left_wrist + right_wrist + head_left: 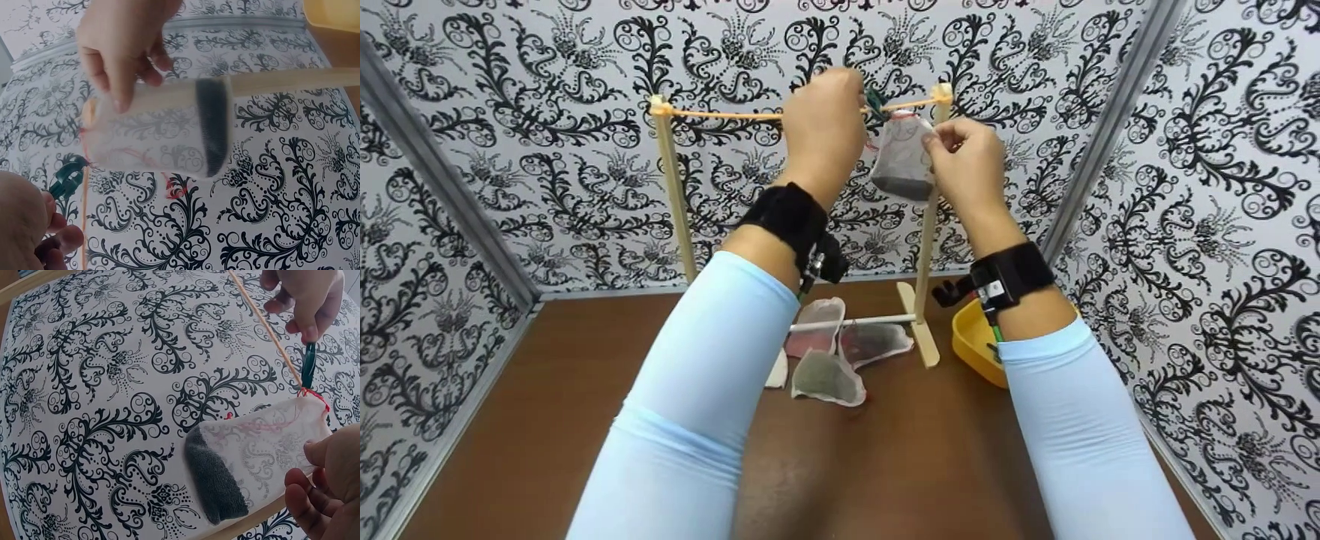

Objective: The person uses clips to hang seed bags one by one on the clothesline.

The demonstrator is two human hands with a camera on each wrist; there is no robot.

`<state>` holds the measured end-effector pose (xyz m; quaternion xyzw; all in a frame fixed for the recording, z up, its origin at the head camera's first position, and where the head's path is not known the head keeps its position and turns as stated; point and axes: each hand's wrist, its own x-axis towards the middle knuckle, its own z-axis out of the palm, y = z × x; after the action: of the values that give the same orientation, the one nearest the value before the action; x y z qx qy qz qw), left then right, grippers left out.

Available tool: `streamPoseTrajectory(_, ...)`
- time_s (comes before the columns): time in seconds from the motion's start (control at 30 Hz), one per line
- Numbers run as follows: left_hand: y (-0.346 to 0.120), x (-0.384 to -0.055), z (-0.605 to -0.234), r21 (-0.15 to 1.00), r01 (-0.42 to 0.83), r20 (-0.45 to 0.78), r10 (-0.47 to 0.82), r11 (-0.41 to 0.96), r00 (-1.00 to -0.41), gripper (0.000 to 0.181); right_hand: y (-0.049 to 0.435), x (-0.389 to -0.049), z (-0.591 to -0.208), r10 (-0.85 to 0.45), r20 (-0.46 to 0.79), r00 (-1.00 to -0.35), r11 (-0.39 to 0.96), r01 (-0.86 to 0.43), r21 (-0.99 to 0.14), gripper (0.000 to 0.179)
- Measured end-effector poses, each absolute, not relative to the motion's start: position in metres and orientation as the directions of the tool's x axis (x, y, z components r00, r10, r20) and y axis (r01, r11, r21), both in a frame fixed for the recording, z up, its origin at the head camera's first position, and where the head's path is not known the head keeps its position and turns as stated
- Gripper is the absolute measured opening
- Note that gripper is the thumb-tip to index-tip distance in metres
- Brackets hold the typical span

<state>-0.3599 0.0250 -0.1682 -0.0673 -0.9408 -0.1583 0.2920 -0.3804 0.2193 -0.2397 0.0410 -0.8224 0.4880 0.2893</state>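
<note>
At the orange string (727, 115), my left hand (825, 124) pinches a dark green clothespin (68, 179) between thumb and fingers. The clothespin's tip meets the string and the red-corded mouth of a sheer white mesh drawstring bag (275, 439). Dark grains fill the bottom of this bag, which hangs below the string. My right hand (971, 161) pinches the bag's side edge near its upper part, with thumb and forefinger on the mesh. A loose red cord (177, 188) dangles beside the bag.
Two wooden posts (673, 187) hold the string. On the brown table (840, 465), several mesh bags (829, 377) with coloured contents lie by the white crossbar (896, 319) of the stand. A yellow basin (979, 349) sits right, partly behind my right arm. Patterned walls enclose the table.
</note>
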Motion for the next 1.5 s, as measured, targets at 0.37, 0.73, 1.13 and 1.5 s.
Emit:
streamPoseTrajectory(0.37, 0.032, -0.369, -0.179, 0.199, 0.241, 0.609, 0.073, 0.950, -0.790, 0.023, 0.217, -0.383, -0.239, 0.187, 0.456, -0.870, 0.399, -0.357, -0.845, 0.010)
streamPoseTrajectory(0.73, 0.030, -0.375, -0.183, 0.114, 0.331, 0.610, 0.196, 0.937, -0.768, 0.029, 0.217, -0.387, -0.242, 0.157, 0.425, -0.891, 0.356, -0.350, -0.866, 0.011)
streamPoseTrajectory(1.13, 0.017, -0.370, -0.180, 0.127, 0.359, 0.429, 0.275, 0.925, -0.861, 0.060, 0.216, -0.392, -0.244, 0.152, 0.412, -0.898, 0.400, -0.326, -0.857, 0.013)
streamPoseTrajectory(1.5, -0.024, -0.328, -0.225, 0.232, 0.479, 0.566, 0.283, 0.847, -0.774, 0.026, 0.211, -0.386, -0.259, 0.114, 0.403, -0.908, 0.466, -0.309, -0.829, 0.018)
